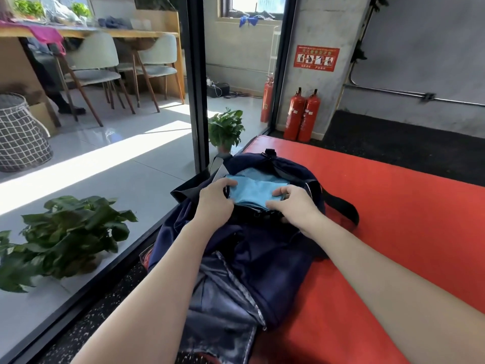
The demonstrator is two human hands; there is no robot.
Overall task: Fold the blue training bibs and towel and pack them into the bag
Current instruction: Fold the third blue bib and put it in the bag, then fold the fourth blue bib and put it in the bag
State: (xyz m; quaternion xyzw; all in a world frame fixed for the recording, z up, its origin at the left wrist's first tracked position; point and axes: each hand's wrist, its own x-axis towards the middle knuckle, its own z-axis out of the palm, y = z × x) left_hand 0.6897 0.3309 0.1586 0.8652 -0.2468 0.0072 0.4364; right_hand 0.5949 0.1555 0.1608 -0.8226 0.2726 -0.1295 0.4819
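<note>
Head view: both hands, left (pixel 216 197) and right (pixel 290 203), fingers curled, gripping light-blue cloth (pixel 252 189) inside open bag (pixel 296 166).

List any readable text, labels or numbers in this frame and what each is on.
No text here can be read.
Red sign on the concrete pillar: white pictograms and lines of characters, too blurred to read.
Fire extinguishers: pale labels, too small to read.
Bag: no lettering visible.
</note>
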